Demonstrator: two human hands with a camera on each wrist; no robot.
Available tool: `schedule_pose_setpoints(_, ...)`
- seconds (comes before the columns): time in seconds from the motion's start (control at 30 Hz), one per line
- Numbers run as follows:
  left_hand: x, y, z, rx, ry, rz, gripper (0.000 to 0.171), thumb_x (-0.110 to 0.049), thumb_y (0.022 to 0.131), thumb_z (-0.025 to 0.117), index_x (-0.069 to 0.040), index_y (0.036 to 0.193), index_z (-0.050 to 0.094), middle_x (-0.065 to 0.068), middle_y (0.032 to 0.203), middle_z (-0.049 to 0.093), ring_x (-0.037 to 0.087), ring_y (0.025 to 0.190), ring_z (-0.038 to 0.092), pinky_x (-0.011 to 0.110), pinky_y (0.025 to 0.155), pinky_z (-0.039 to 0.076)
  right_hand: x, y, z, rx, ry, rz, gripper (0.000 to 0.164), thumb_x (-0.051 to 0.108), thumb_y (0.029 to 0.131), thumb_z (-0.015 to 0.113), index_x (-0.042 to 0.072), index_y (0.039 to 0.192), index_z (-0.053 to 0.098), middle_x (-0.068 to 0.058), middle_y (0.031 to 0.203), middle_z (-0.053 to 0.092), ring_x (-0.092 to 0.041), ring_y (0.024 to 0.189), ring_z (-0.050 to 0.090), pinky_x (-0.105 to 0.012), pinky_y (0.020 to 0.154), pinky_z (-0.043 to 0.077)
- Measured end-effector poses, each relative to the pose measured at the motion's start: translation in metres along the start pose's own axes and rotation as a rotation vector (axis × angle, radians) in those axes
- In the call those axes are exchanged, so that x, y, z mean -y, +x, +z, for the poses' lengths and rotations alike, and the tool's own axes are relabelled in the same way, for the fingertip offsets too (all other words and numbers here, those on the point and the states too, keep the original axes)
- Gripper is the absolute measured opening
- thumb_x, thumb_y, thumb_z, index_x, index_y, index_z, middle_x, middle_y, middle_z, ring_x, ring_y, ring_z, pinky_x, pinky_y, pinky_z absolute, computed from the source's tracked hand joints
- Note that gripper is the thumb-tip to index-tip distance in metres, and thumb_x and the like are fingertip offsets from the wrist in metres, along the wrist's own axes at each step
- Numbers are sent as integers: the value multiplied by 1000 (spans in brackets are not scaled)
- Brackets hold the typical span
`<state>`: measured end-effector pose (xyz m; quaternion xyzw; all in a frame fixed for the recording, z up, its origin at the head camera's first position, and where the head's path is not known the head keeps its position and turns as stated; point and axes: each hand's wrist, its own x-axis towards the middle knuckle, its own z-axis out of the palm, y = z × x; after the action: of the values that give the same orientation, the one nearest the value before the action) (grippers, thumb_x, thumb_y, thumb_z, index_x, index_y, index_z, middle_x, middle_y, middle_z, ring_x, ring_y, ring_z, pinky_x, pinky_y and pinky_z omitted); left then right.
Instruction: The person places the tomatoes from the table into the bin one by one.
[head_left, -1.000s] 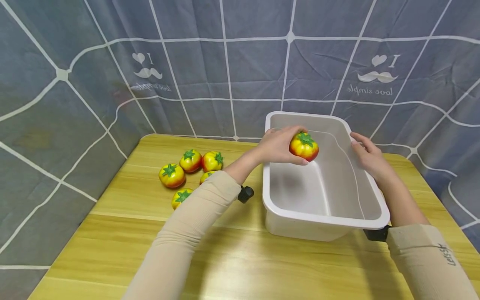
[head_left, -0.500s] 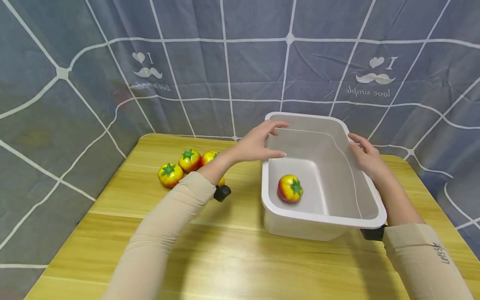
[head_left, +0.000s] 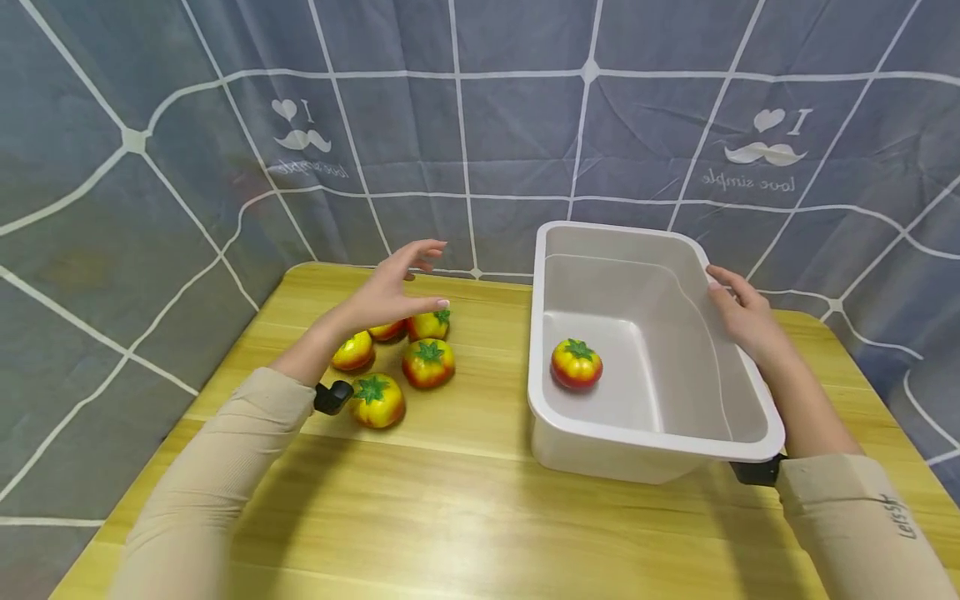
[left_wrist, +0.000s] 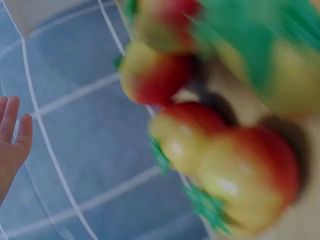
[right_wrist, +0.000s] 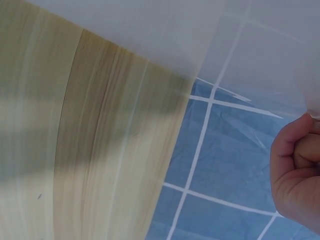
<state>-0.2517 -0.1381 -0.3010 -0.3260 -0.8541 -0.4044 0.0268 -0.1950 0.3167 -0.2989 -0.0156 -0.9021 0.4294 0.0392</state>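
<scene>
My left hand (head_left: 393, 290) hovers over a cluster of glossy yellow-red tomatoes with green star-shaped tops, fingers spread and nothing between them. Of these, one tomato (head_left: 428, 363) lies in front of the hand, and another tomato (head_left: 378, 401) sits near the wrist. Others are partly covered by the hand; blurred tomatoes (left_wrist: 245, 175) fill the left wrist view. A light grey plastic tub (head_left: 600, 461) stands to the right, with a single tomato (head_left: 577, 364) on its floor at the left. My right hand (head_left: 750, 323) grips the tub's right rim.
Everything stands on a wooden table (head_left: 465, 517). Behind it and along both sides hangs a grey-blue curtain (head_left: 517, 150) with white lines. A black strap mount (head_left: 332, 397) sits on the left wrist, close to the nearest tomato.
The left hand let a tomato go into the tub, then moved left over the cluster. That tomato rolled and now sits stem upward. The right hand stays on the rim.
</scene>
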Motion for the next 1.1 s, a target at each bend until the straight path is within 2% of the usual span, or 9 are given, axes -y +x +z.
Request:
schedule_pose_setpoints(0.23,27,-31,-18,-40,-9,-134,72,-17,83,72,-10,142,31,16,138,39,36,122,40,55,99,30,1,0,-2,36,3,13,56,36,100,28,5,146,21,-27,123,41,4,79,44,-10,62,40)
schedule_pose_setpoints(0.43,57,-59,-18,-106,-6,-216,73,-19,83,72,-6,142,31,22,135,41,39,120,41,57,96,31,1,1,-3,22,12,-4,57,37,100,30,3,146,23,-25,120,42,8,78,43,-9,63,39)
schedule_pose_setpoints(0.6,75,-80,-16,-150,39,-262,73,-20,81,74,-2,139,34,26,135,41,42,125,34,61,100,25,1,1,-4,34,7,-4,57,37,100,29,3,146,22,-28,123,41,7,79,43,-9,63,39)
schedule_pose_setpoints(0.87,94,-101,-11,-136,58,-335,78,-25,79,75,1,139,33,29,136,37,44,127,31,61,101,26,1,1,-4,36,-7,7,57,37,100,29,4,146,22,-28,123,41,3,81,43,-10,63,39)
schedule_pose_setpoints(1.03,100,-108,-8,-125,38,-371,79,-25,79,75,3,139,32,30,136,36,44,125,33,58,103,25,1,3,-4,41,-1,17,57,38,100,29,5,146,22,-29,126,40,3,82,43,-10,65,39)
schedule_pose_setpoints(1.1,102,-109,-7,-119,32,-379,78,-25,80,74,3,139,32,30,137,36,44,125,34,57,103,26,2,3,-4,46,-1,22,58,38,100,28,6,147,21,-30,129,39,-3,88,45,-11,66,38)
